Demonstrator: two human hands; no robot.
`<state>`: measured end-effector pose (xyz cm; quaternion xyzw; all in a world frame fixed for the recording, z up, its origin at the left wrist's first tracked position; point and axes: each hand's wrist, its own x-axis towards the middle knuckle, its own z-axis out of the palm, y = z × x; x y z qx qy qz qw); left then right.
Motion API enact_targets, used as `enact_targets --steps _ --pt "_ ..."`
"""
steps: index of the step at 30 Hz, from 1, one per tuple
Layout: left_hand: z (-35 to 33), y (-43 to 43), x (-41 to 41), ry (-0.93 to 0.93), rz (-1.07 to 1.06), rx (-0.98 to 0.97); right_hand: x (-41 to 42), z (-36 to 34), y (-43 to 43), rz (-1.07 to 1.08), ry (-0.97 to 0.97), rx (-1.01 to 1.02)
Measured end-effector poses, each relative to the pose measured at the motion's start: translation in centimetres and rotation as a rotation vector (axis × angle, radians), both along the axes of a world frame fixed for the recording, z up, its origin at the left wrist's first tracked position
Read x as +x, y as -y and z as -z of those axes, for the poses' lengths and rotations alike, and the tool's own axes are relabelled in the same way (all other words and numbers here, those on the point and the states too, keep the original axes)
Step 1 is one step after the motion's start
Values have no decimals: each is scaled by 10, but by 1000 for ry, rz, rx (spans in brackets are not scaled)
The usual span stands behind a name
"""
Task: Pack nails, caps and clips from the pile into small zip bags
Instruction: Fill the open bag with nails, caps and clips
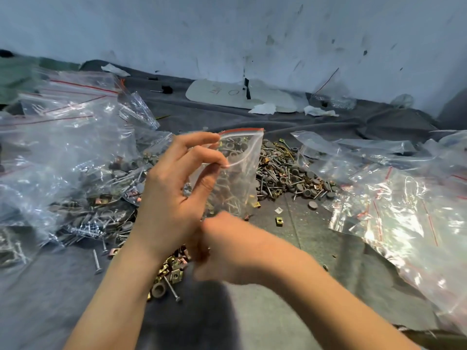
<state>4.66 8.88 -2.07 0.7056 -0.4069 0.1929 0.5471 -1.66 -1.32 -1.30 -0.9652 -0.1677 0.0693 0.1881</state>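
While the left grip [177, 193] pinches the open mouth of a small zip bag [238, 180] between thumb and curled fingers, the bag hangs upright above the grey cloth [265, 311], partly filled with nails, caps and clips. Its red-edged seal stands open at the top. Below it the right grip [222, 251] is a blur beside the left wrist, just over a little heap of brass clips [171, 270] — whether its fingers are closed on anything I cannot tell. Behind the bag lies the main pile [285, 173] of nails, grey caps and clips, spread on the cloth. Packed bags [75, 160] crowd the left side; flat empty bags [404, 210] lie to the right. One loose clip [279, 221] and one cap [312, 205] sit just off the pile — near each other.
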Motion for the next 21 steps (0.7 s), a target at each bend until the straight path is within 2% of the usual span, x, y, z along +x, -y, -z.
enact_targets --steps 2,4,6,8,10,12,14,19,21 --pt "-1 -1 0 -13 17 -12 -7 -20 19 62 18 194" --pt "-1 0 -2 -17 28 1 -18 -38 38 112 103 473" --pt "-2 2 -4 -7 34 34 -27 -49 50 166 310 713" --pt "-2 4 -6 2 42 60 -28 -51 56 234 574 822" --pt "-3 6 -8 21 59 71 -23 -49 58 330 761 786" --pt "-3 8 -10 33 75 77 -19 -46 61 372 835 618" --pt "-4 9 -11 50 71 84 -17 -42 63 397 858 495" --pt "-1 8 -8 34 36 72 -7 -33 87 616 878 634" --pt "0 7 -8 -2 39 57 2 -19 104 759 760 519"
